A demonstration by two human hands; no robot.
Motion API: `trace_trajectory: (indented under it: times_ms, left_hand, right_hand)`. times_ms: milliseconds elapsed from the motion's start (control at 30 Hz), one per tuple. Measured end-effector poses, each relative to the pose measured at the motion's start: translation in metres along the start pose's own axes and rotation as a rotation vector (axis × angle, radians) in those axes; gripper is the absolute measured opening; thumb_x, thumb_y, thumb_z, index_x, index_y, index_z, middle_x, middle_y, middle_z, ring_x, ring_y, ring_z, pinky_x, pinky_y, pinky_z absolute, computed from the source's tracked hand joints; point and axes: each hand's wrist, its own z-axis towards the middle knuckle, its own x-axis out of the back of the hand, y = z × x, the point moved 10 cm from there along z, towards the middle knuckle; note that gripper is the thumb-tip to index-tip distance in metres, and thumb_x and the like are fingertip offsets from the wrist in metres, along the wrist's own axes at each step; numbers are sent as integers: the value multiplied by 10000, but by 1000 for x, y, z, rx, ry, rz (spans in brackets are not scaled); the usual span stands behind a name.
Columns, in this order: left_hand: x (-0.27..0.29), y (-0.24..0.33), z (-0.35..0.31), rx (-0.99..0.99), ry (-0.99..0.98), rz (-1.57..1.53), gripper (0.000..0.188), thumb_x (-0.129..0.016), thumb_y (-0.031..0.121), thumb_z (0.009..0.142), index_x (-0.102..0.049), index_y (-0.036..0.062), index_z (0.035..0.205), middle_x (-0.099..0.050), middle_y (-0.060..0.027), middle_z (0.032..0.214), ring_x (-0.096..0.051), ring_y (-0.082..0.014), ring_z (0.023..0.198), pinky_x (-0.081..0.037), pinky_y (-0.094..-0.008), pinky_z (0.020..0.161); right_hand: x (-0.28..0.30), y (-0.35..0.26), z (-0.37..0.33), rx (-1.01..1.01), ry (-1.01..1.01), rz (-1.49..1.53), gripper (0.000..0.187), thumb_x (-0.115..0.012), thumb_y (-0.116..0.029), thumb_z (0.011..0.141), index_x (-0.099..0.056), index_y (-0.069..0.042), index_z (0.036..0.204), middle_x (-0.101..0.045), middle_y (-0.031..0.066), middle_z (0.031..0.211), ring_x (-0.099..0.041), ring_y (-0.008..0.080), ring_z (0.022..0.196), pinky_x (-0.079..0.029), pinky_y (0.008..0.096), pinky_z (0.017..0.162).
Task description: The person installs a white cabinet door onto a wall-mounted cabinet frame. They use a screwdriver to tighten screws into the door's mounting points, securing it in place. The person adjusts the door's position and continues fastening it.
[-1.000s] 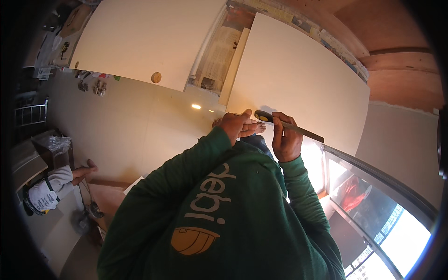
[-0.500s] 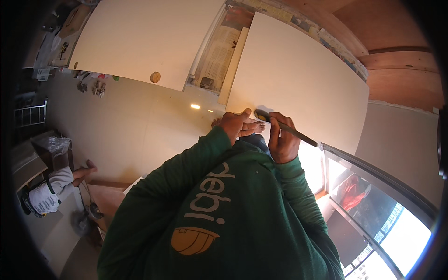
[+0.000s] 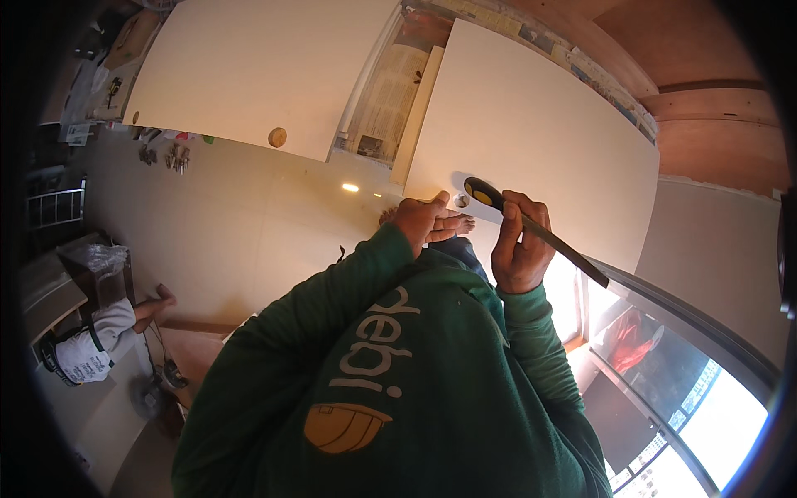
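My right hand (image 3: 523, 245) is closed round the dark flat blade of a file (image 3: 573, 256). The file's black and yellow handle (image 3: 483, 193) points up and left, over the near edge of a white panel (image 3: 540, 124). Just left of the handle, a small round metallic fitting (image 3: 462, 200) sits in the panel near its edge. My left hand (image 3: 422, 224) is at the panel's near left corner, thumb beside the fitting, the other fingers stretched out below the edge. Nothing shows between its thumb and fingers.
A second white panel (image 3: 257, 66) with a round hole (image 3: 277, 137) lies to the left. Newspaper (image 3: 386, 100) shows between the panels. A glazed metal frame (image 3: 689, 315) stands at right. Another person (image 3: 83, 349) is at the far left, near a fan (image 3: 149, 394).
My right hand has moved right with the file, and its handle has come away from the round fitting, which now shows. My left hand has stayed nearly in place.
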Motion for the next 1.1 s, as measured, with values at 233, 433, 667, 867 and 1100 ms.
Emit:
trace_trajectory:
  times_ms: [233, 433, 667, 867, 1100]
  left_hand:
    - [8, -22, 27, -37, -69, -127, 489, -581, 381, 1084, -546, -28, 1352, -721, -232, 1216, -744, -342, 1094, -622, -410, 929]
    - [22, -44, 61, 8, 32, -49, 600, -624, 389, 1066, -599, -198, 1187, -702, -297, 1165, -749, -336, 998, -671, -421, 833]
    - [30, -54, 83, -5, 44, -114, 635, -611, 456, 1052, -562, -122, 1312, -691, -294, 1195, -729, -402, 978, -636, -522, 836]
    - [16, -11, 20, -25, 29, -19, 597, -578, 500, 1066, -523, 8, 1400, -649, -241, 1346, -713, -285, 1124, -635, -397, 899]
    - [-28, -48, 8, 138, -210, -105, 673, -559, 589, 1042, -488, 31, 1412, -669, -198, 1336, -714, -236, 1000, -624, -365, 803]
  right_hand:
    - [-14, 2, -8, -5, -49, 30, 175, -551, -21, 1038, -707, 42, 1088, -714, 193, 1065, -715, 340, 919, -580, 422, 817]
    - [-42, 41, -25, -107, -118, 72, 252, -483, -78, 1092, -671, 89, 1110, -691, 228, 1056, -693, 368, 924, -572, 437, 810]
    - [-49, 43, -28, -135, -147, 82, 261, -472, -86, 1089, -677, 76, 1098, -693, 224, 1053, -706, 395, 951, -573, 465, 826]
    - [16, 35, -3, -214, 18, 161, 316, -491, -195, 1126, -662, 68, 1161, -676, 162, 1012, -743, 235, 889, -624, 346, 799]
    - [88, 133, -82, -756, 394, 589, 411, -459, -315, 1145, -609, 57, 1232, -689, 145, 1017, -762, 215, 872, -648, 316, 755]
